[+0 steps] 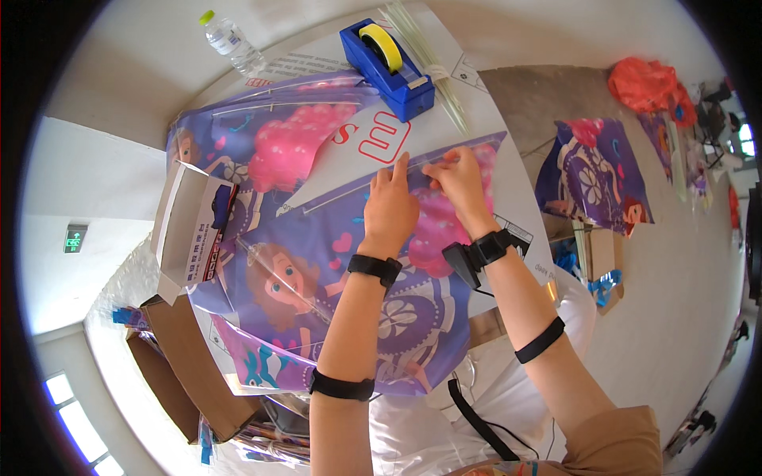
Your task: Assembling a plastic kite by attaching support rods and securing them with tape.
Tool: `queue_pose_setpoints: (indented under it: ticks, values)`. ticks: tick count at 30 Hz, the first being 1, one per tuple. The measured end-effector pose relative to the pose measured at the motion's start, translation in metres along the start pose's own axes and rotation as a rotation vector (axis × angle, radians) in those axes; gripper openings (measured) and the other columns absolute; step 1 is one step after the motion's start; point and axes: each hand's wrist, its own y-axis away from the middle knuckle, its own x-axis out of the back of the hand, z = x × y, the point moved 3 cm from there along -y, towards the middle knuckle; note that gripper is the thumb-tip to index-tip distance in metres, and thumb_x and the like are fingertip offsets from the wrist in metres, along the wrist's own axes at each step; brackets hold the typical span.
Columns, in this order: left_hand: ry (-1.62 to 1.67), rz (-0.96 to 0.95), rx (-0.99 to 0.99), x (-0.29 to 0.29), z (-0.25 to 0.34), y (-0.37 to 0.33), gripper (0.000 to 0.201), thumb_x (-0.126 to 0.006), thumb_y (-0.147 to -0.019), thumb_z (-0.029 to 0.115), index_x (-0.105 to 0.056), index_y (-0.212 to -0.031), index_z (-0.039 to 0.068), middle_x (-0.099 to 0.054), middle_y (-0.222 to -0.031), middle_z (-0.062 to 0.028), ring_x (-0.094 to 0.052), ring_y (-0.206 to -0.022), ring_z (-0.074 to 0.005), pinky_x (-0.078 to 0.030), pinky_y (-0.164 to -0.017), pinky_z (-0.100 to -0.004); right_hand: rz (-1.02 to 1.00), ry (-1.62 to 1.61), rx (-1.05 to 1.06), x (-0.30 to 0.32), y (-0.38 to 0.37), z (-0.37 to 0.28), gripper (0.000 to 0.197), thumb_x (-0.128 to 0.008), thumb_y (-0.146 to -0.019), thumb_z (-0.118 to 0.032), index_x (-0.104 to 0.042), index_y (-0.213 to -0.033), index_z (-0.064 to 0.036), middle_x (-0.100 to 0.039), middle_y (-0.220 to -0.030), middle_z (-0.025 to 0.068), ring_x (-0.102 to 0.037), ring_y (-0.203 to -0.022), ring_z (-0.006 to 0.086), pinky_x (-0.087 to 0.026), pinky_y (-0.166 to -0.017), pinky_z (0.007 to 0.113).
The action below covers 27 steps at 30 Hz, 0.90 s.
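A purple printed plastic sheet [341,238] with a cartoon figure and pink balloons lies over a white board, a thin strip along its slanted far edge. My left hand [391,208] rests on the sheet near that edge, fingers stretched forward and holding nothing. Just to its right, my right hand [460,181] bends its thumb and fingers together over the same edge. Whatever is between those fingertips is too small to make out. Beyond my hands stands a blue tape dispenser [401,95] with a yellow roll [381,47].
Clear thin rods [429,67] lie bundled beside the dispenser. More printed sheets [270,119] are at the far left, near an open white box [186,230]. A water bottle [230,44] lies farther back. Brown cardboard boxes [186,365] stand lower left; another printed sheet [595,174] is at right.
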Motion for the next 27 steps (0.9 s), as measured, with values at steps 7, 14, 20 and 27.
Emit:
queue_pose_setpoints:
  ticks: [7,14,20,27]
  values:
    - [-0.053,0.000,-0.010,0.002,0.008,-0.001,0.074,-0.067,-0.076,0.006,-0.040,-0.144,0.015,-0.056,-0.109,-0.0170,-0.056,-0.108,-0.0359,-0.050,-0.089,-0.0448,0.040,0.073,0.060,0.000,-0.014,0.012,0.039,-0.079,-0.071,-0.005,-0.049,-0.095,-0.0001,-0.065,-0.074,0.0110,-0.063,-0.058,0.0185,-0.049,-0.053,0.031]
    - [-0.039,-0.014,-0.036,0.004,0.006,-0.002,0.072,-0.064,-0.075,0.004,-0.043,-0.143,0.014,-0.055,-0.110,-0.0199,-0.054,-0.110,-0.0397,-0.053,-0.087,-0.0466,0.071,0.209,0.032,-0.004,-0.010,-0.002,0.040,-0.080,-0.068,-0.006,-0.050,-0.093,0.0004,-0.065,-0.074,0.0124,-0.065,-0.060,0.0218,-0.050,-0.054,0.033]
    - [-0.062,-0.071,-0.016,0.001,0.010,-0.005,0.070,-0.065,-0.076,0.007,-0.046,-0.143,0.019,-0.052,-0.115,-0.0212,-0.053,-0.112,-0.0404,-0.053,-0.087,-0.0470,0.057,0.196,-0.046,-0.003,-0.013,-0.008,0.039,-0.079,-0.068,-0.002,-0.048,-0.091,-0.0010,-0.064,-0.075,0.0116,-0.060,-0.055,0.0166,-0.048,-0.048,0.031]
    - [-0.172,-0.112,0.018,-0.002,0.008,-0.010,0.071,-0.068,-0.078,0.011,-0.046,-0.144,0.025,-0.051,-0.117,-0.0223,-0.052,-0.113,-0.0421,-0.054,-0.087,-0.0467,-0.005,0.150,-0.110,0.001,-0.011,-0.020,0.032,-0.076,-0.074,-0.008,-0.050,-0.092,-0.0024,-0.067,-0.077,0.0126,-0.062,-0.055,0.0153,-0.041,-0.043,0.026]
